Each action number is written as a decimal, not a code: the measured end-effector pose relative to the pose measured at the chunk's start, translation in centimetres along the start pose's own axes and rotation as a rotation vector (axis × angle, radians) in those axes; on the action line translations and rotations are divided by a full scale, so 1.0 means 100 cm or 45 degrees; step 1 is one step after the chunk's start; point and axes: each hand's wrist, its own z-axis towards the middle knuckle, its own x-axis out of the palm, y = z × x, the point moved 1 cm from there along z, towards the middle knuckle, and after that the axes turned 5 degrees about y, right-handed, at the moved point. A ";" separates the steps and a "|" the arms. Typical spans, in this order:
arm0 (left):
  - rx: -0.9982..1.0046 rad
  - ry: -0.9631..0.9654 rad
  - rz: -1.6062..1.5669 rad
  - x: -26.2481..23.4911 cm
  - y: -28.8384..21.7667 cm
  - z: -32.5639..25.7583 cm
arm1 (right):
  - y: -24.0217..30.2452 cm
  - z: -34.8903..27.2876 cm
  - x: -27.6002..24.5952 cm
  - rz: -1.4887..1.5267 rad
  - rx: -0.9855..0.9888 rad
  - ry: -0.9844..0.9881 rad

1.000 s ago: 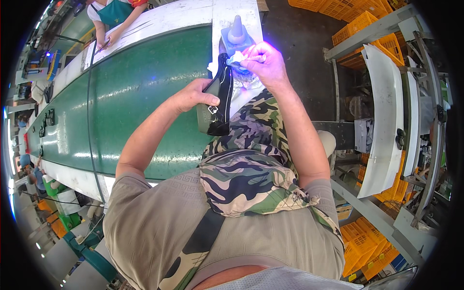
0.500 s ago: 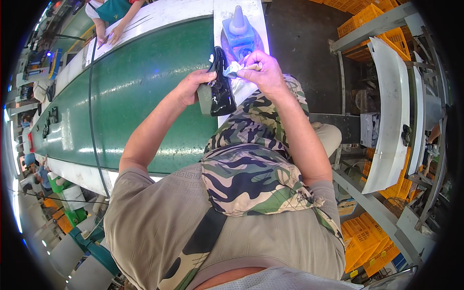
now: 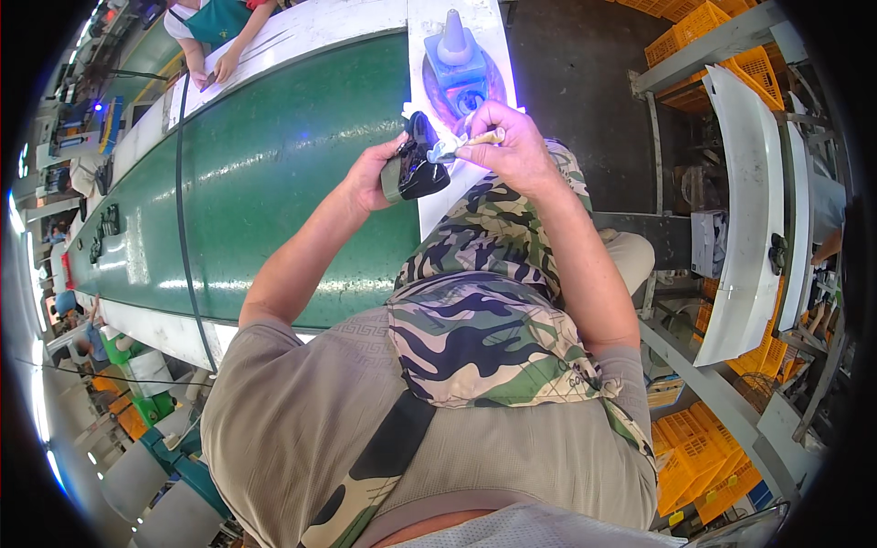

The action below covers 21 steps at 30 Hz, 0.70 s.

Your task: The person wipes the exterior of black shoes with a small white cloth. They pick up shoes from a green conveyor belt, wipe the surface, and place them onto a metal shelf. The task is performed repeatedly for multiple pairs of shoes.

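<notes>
A glossy black shoe [image 3: 424,175] with a grey-green sole is gripped in my left hand [image 3: 373,173], its thumb over the sole's edge. Closed in a pinch, my right hand [image 3: 517,153] holds a crumpled white cloth [image 3: 445,149] that reaches the shoe's upper. A short tan, stick-like piece [image 3: 489,137] pokes out between the same fingers; its kind is unclear. Just beyond stands a blue bottle [image 3: 455,68] with a cone-shaped top, on a stained patch of the white ledge [image 3: 422,55].
A green conveyor belt [image 3: 274,210] stretches away to the left, with black shoes [image 3: 110,219] at its far end. Across it, a person in a teal apron [image 3: 219,23] works with their hands. Orange crates [image 3: 699,447] and a metal rack [image 3: 713,393] stand on the right.
My left hand has turned the shoe, so that it looks shorter from above. The cloth in my right hand has come against the shoe near its upper edge.
</notes>
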 end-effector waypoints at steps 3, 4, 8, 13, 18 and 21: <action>-0.014 -0.001 -0.177 -0.005 0.006 0.001 | 0.001 0.000 -0.001 -0.040 -0.052 0.031; -0.018 0.031 -0.200 -0.014 0.008 0.002 | 0.001 0.000 -0.002 -0.052 -0.069 0.043; -0.051 0.063 -0.145 -0.025 0.016 0.002 | 0.003 0.002 -0.002 -0.036 -0.118 0.067; -0.012 0.141 -0.369 -0.019 0.032 0.004 | -0.002 0.003 -0.002 -0.030 -0.194 0.061; 0.097 0.133 -0.653 -0.003 0.047 0.004 | 0.001 0.000 -0.003 -0.076 -0.245 0.032; 0.122 0.256 -0.661 -0.003 0.051 0.005 | -0.002 -0.001 -0.004 -0.104 -0.242 0.019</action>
